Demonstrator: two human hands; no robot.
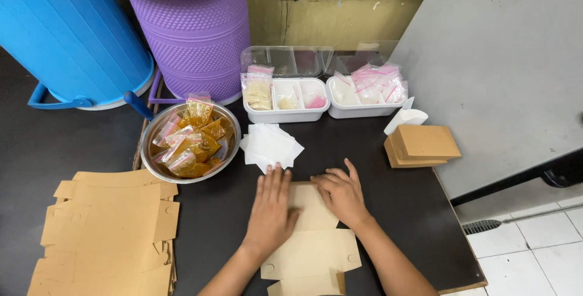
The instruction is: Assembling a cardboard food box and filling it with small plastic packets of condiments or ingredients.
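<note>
A flat brown cardboard box blank (311, 250) lies on the dark table (395, 211) in front of me. My left hand (271, 211) presses flat on its upper left part, fingers together and pointing away. My right hand (340, 194) rests palm down on its upper right part, fingers slightly spread. Neither hand grips anything; both lie on the cardboard. Just beyond my fingertips sits a small stack of white paper sheets (270, 145).
A stack of unfolded brown box blanks (106, 235) lies at the left. A metal bowl (226, 150) holds several small bags of orange sauce. Two white compartment trays (285, 115) with small bags stand behind. Folded brown boxes (422, 144) sit right. Blue (73, 35) and purple (194, 35) bins stand behind.
</note>
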